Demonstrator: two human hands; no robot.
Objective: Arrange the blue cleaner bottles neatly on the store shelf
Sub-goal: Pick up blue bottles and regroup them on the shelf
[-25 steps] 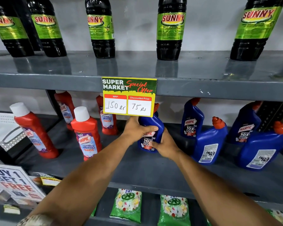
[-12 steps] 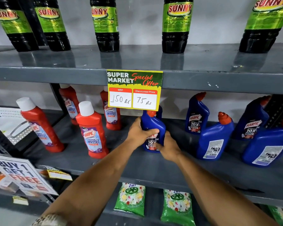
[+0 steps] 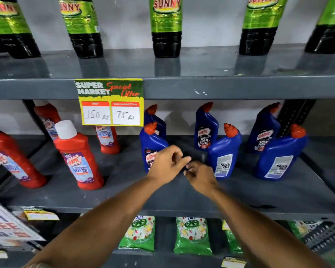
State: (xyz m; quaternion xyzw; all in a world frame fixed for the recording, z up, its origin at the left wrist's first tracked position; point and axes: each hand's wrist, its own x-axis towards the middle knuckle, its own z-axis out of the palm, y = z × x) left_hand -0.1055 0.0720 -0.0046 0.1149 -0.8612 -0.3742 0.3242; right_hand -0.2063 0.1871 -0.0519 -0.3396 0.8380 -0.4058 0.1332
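Observation:
Several blue cleaner bottles with red caps stand on the grey middle shelf (image 3: 124, 192). The left front bottle (image 3: 152, 146) stands upright with its label facing me, another blue bottle (image 3: 157, 120) right behind it. Further right stand a label-front bottle (image 3: 205, 128), a bottle turned back-label out (image 3: 223, 151), a rear bottle (image 3: 263, 130) and another reversed one (image 3: 278, 155). My left hand (image 3: 167, 164) hovers just right of the front-left bottle, fingers loosely curled, holding nothing. My right hand (image 3: 200, 176) is beside it over bare shelf, also holding nothing.
Red bathroom cleaner bottles (image 3: 77, 157) fill the shelf's left half. A yellow price sign (image 3: 110, 102) hangs from the upper shelf, which carries dark green-labelled bottles (image 3: 165, 28). Green pouches (image 3: 138, 234) lie on the shelf below. A promo card (image 3: 6, 225) sits lower left.
Both hands have let go of the front-left blue bottle and drawn back to its right. The bottle now stands on its own on the shelf.

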